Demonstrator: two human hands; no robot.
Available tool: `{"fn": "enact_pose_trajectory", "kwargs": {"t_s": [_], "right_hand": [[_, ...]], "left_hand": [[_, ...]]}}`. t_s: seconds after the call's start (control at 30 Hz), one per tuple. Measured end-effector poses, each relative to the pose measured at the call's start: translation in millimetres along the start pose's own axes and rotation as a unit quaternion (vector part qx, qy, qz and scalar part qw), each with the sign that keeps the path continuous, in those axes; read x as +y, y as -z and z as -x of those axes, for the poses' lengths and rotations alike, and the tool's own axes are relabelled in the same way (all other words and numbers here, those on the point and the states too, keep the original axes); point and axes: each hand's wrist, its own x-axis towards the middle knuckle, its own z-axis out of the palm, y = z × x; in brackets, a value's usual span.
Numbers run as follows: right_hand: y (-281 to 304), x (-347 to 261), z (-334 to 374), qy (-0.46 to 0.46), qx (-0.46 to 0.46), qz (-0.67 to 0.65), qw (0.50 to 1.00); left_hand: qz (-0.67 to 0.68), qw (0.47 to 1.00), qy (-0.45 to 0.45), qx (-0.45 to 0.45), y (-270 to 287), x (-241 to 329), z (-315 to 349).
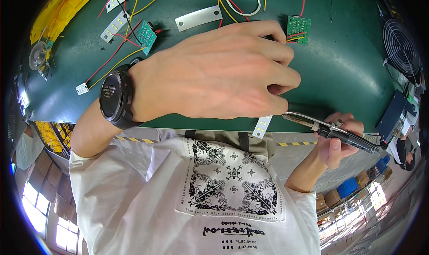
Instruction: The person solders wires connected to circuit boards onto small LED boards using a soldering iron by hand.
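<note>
Green tabletop (344, 67) had a yellow casing (58, 13) far L, round blk fan guard (402, 47) far R, bare metal strip (198, 18) & sm. circuit board (298, 30) just past L hand (219, 76), which hid the middle; fingers curled, can't tell if pinching anything. White LED strip (262, 126) stuck out below it. R hand (338, 141) gripped blk pen-like tool (330, 132) nr. front edge, long axis slanting, tip up-left twd. L hand, handle end down-right.

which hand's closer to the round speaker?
Left. The left hand is over the table, right of the speaker; the right hand is farther right, at the near edge, holding a black pen-like tool.
</note>
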Motion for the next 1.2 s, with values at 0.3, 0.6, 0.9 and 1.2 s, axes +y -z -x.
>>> {"fn": "enact_pose_trajectory", "kwargs": {"t_s": [0.3,0.6,0.9,1.2], "right_hand": [[4,2,3,0.009,0.013,-0.016,1.0],[4,3,-6,0.017,0.048,-0.08,0.995],[-8,7,-14,0.017,0.2,-0.151,0.968],[-14,8,-20,0.01,0.255,-0.2,0.946]], "left_hand": [[0.003,1.0,0.003,-0.002,0,1,0],[0.004,1.0,0.001,-0.012,5,1,-1],[0.048,0.998,0.017,-0.026,15,1,0],[0.031,0.999,0.007,-0.021,31,5,-16]]}}
